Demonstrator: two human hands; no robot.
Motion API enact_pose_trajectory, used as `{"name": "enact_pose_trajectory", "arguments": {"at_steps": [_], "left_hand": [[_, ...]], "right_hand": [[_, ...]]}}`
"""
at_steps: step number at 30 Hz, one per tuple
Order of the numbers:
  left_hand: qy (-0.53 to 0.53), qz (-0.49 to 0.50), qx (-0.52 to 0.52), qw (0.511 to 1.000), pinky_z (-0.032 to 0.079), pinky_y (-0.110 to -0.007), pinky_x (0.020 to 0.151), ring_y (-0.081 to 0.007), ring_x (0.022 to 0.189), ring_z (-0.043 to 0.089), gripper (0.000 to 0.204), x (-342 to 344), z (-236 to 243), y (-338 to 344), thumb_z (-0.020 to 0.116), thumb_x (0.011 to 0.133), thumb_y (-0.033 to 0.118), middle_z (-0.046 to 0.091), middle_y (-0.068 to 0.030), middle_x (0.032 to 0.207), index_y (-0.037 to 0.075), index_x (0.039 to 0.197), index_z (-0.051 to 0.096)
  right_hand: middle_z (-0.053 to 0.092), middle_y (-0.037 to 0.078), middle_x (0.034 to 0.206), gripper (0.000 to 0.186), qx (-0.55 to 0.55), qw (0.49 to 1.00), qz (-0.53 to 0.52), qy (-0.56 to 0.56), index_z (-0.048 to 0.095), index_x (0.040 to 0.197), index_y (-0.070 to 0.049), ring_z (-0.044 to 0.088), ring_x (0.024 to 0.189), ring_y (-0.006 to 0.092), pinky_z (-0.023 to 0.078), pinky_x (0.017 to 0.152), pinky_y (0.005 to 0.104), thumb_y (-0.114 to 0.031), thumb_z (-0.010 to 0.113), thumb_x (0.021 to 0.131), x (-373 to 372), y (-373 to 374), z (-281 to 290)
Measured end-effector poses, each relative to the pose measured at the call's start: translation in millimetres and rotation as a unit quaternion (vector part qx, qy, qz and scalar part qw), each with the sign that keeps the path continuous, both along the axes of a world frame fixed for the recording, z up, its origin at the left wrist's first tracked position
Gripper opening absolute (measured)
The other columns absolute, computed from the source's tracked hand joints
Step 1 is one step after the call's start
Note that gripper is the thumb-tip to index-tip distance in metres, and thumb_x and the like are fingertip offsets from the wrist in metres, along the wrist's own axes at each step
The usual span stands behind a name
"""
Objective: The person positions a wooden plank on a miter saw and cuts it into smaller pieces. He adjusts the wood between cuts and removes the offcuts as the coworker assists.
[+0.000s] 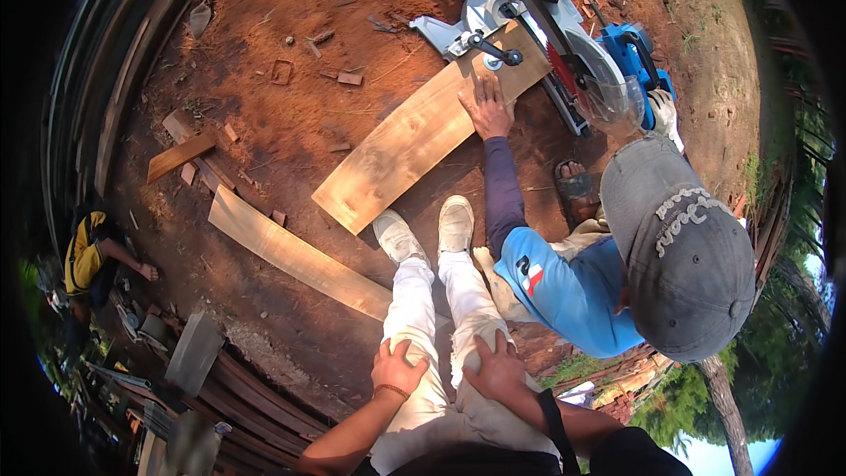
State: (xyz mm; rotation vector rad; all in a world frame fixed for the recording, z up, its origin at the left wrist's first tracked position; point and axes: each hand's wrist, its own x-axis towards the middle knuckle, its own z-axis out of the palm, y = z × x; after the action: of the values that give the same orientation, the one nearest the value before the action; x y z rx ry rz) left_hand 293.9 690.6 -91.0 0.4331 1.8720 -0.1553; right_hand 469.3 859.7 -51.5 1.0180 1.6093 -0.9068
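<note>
From my feed, reading left to right: a long plank (295, 256) lies on the red dirt, running from upper left down toward my feet. Next comes my left hand (397, 367), flat on my left thigh (412, 317), fingers spread and holding nothing. Just beside it my right hand (498, 368) rests the same way on the right thigh (467, 300), open and empty. My two white shoes (427, 231) point up the picture toward a wide board (423, 128).

That board is what matters. It lies well ahead of both my hands, past my shoes, its long axis slanting from lower left up to upper right, where its far end sits on the saw (564, 53) bed. A co-worker's hand (486, 106) presses it down near that end. I judge my right hand slightly nearer the board than my left.
</note>
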Motion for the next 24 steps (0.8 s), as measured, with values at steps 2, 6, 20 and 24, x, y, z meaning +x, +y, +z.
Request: {"name": "enact_pose_trajectory", "arguments": {"at_steps": [2, 6, 20, 24], "left_hand": [[0.0, 0.001, 0.001, 1.0, 0.049, -0.051, 0.114, -0.046, 0.138, 0.054, 0.067, 0, -3, 0, 0.075, 0.085, 0.055, 0.048, -0.0236, 0.16, 0.021, 0.141, 0.068], [0.014, 0.013, 0.012, 1.0, 0.049, -0.051, 0.113, -0.0443, 0.136, 0.056, 0.062, -1, -10, -1, 0.076, 0.084, 0.054, 0.052, -0.0232, 0.156, 0.02, 0.136, 0.071], [-0.003, 0.004, 0.002, 1.0, 0.049, -0.05, 0.114, -0.0427, 0.139, 0.056, 0.063, -2, -3, 9, 0.075, 0.084, 0.056, 0.052, -0.0225, 0.157, 0.02, 0.135, 0.072], [-0.005, 0.002, -0.01, 1.0, 0.049, -0.049, 0.114, -0.0422, 0.139, 0.056, 0.063, 1, -3, 10, 0.075, 0.084, 0.055, 0.052, -0.0228, 0.157, 0.019, 0.136, 0.072]], "right_hand": [[0.033, 0.031, 0.167, 0.088, -0.004, 1.0, 0.002, -0.002, 0.043, 0.164, -0.023, 0.049, 0.141, 0.0526, 0.05, 0.111, 0.0587, -0.059, 0.073, 0.09, -2, 2, 0], [0.033, 0.031, 0.167, 0.088, -0.009, 1.0, -0.002, -0.005, 0.042, 0.165, -0.024, 0.048, 0.143, 0.0522, 0.049, 0.111, 0.0574, -0.059, 0.072, 0.09, -4, 7, 0], [0.035, 0.029, 0.165, 0.086, 0.002, 1.0, -0.004, -0.004, 0.044, 0.164, -0.024, 0.051, 0.138, 0.0521, 0.049, 0.111, 0.057, -0.06, 0.072, 0.091, 7, 4, 1], [0.036, 0.029, 0.165, 0.086, 0.005, 1.0, -0.008, 0.003, 0.045, 0.164, -0.024, 0.052, 0.138, 0.0524, 0.049, 0.111, 0.0574, -0.059, 0.072, 0.091, 10, 2, 1]]}}
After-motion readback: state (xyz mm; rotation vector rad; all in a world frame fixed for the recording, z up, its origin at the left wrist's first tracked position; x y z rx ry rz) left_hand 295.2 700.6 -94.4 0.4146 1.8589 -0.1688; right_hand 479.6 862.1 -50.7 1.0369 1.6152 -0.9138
